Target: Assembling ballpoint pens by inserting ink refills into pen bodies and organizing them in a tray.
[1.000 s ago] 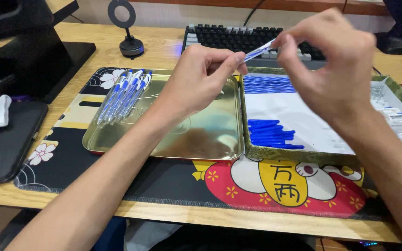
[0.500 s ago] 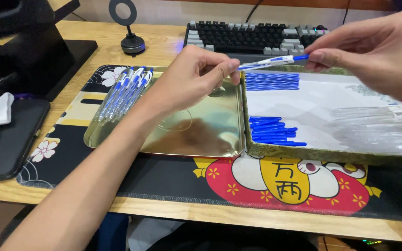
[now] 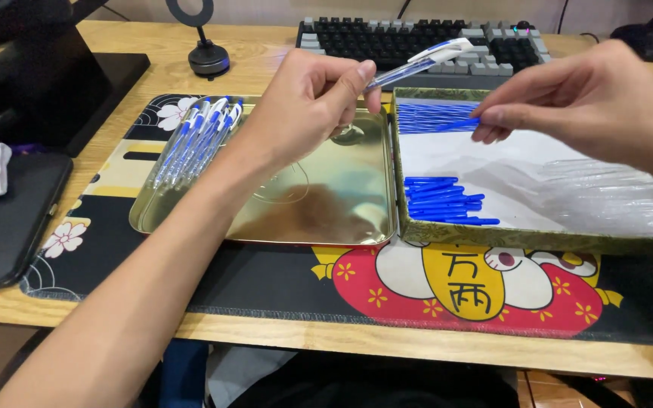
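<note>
The worktop (image 3: pixel 266 57) carries a printed mat (image 3: pixel 281 283) under both hands. On the mat, below the left hand (image 3: pixel 304 106), lies a gold tray (image 3: pixel 319 204); a row of finished pens (image 3: pixel 194 140) rests at its far-left side, well left of that grip. Below the right hand (image 3: pixel 598 102) sits a patterned box (image 3: pixel 538 240), touching the tray's right edge. Inside it, a sheet of clear barrels (image 3: pixel 614 196) lies under the right wrist, a stack of blue refills (image 3: pixel 428 117) just left of the right fingertips, and a smaller heap of blue parts (image 3: pixel 444 200) lower, between the two hands. A keyboard (image 3: pixel 417 41) stands beyond both hands, a black stand (image 3: pixel 207 53) beyond and left of the left one.

The left grip is clenched on a clear pen (image 3: pixel 417 64), pinched at its lower end, its white-capped end tilted up to the right. The right grip pinches a thin blue refill (image 3: pixel 462 122) by thumb and fingertips, near the pen but apart from it.
</note>
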